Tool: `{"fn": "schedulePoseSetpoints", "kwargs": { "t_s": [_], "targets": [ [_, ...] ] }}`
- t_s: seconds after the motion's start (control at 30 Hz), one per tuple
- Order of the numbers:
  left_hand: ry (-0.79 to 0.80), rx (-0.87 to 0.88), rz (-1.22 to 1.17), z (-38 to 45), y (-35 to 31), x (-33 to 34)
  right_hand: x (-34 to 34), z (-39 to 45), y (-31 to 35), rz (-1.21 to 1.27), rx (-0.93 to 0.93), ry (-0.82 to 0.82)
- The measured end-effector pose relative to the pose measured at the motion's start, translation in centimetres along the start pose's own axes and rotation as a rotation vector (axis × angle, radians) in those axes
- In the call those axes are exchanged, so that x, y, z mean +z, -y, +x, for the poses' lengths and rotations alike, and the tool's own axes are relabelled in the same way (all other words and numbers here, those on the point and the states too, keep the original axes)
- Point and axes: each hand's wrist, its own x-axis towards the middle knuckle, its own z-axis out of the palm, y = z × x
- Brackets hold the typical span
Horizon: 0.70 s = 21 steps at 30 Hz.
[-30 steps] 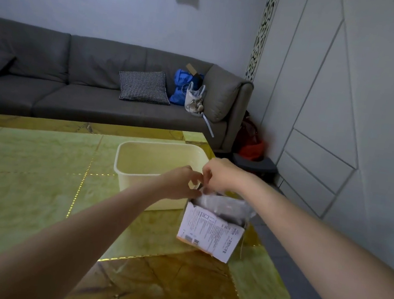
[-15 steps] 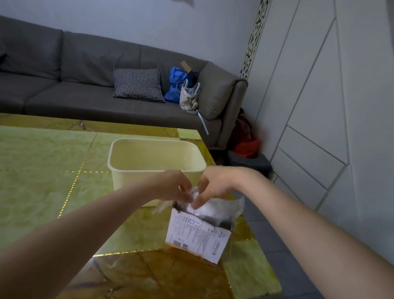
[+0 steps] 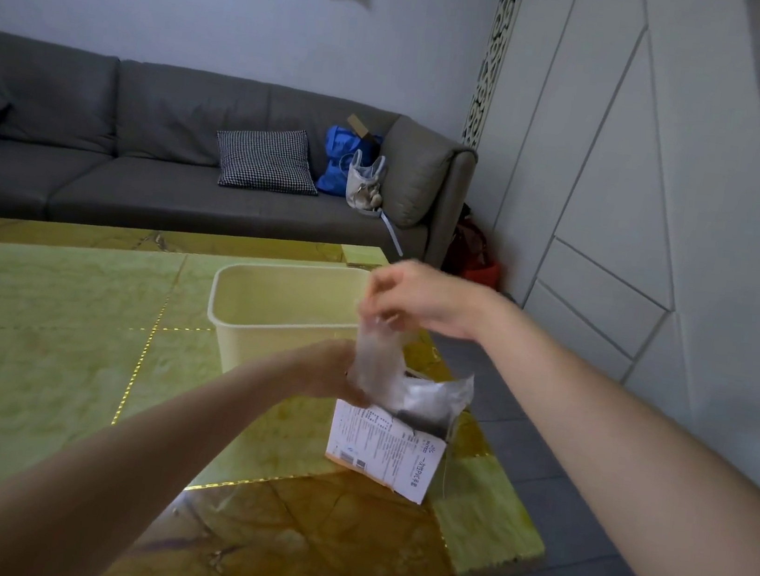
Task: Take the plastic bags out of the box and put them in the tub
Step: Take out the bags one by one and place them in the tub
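A small white printed box [image 3: 386, 452] stands on the green and gold table, just in front of a cream plastic tub [image 3: 276, 317] that holds nothing I can see. Crumpled clear plastic [image 3: 436, 396] bulges out of the box's open top. My right hand [image 3: 421, 296] hovers above the box near the tub's right rim and pinches the top of a clear plastic bag [image 3: 375, 360], which hangs blurred, its lower end still at the box. At the box's upper left corner my left hand [image 3: 329, 371] presses against it; whether its fingers grip the box is hidden.
The table [image 3: 40, 362] ends just right of the box, with dark floor beyond. Behind the table stands a grey sofa [image 3: 144, 147] with a checked cushion [image 3: 264, 157] and bags. White wall panels [image 3: 624, 200] run along the right.
My right hand has risen from the box's mouth, drawing a clear plastic bag up out of it. My left hand stays at the box. The camera view shifted slightly.
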Motion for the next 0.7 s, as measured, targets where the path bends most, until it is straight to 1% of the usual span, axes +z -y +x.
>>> {"fn": "schedulePoseSetpoints", "kwargs": {
  "t_s": [0.1, 0.13, 0.17, 0.27, 0.33, 0.43, 0.47, 0.5, 0.57, 0.63, 0.7],
  "targets": [
    [-0.003, 0.022, -0.01, 0.2, 0.1, 0.1, -2.3, -0.4, 2.4, 0.33, -0.128, -0.197],
    [0.008, 0.024, -0.051, 0.1, -0.1, 0.0, -2.9, -0.5, 3.0, 0.371, -0.141, -0.245],
    [0.029, 0.018, -0.115, -0.1, -0.3, -0.3, -3.3, -0.6, 3.5, 0.366, -0.143, -0.269],
    [0.109, 0.037, -0.335, -0.9, -0.2, -2.3, -3.7, -0.8, 4.1, 0.325, -0.14, -0.267],
    [0.104, 0.077, -0.511, -1.3, 0.3, -4.1, -3.6, -0.7, 4.0, 0.297, -0.135, -0.317],
    [0.008, 0.047, -0.937, -1.6, 1.0, -6.2, -3.2, -0.2, 3.2, 0.172, -0.122, -0.418],
    [-0.039, 0.033, -1.018, -1.6, 0.9, -6.5, -3.1, -0.1, 2.9, 0.129, -0.109, -0.421],
    [-0.083, 0.024, -1.048, -1.6, 0.7, -6.7, -2.9, 0.1, 2.6, 0.099, -0.1, -0.411],
    [-0.173, 0.027, -1.034, -1.7, 0.0, -6.7, -2.5, 0.5, 2.2, 0.106, -0.088, -0.402],
    [-0.272, 0.055, -1.03, -1.4, -0.2, -6.6, -2.3, 0.8, 1.8, 0.239, -0.087, -0.416],
    [-0.407, 0.035, -1.107, -1.2, -0.5, -6.6, -2.3, 0.8, 1.2, 0.494, -0.099, -0.394]
  ]
}}
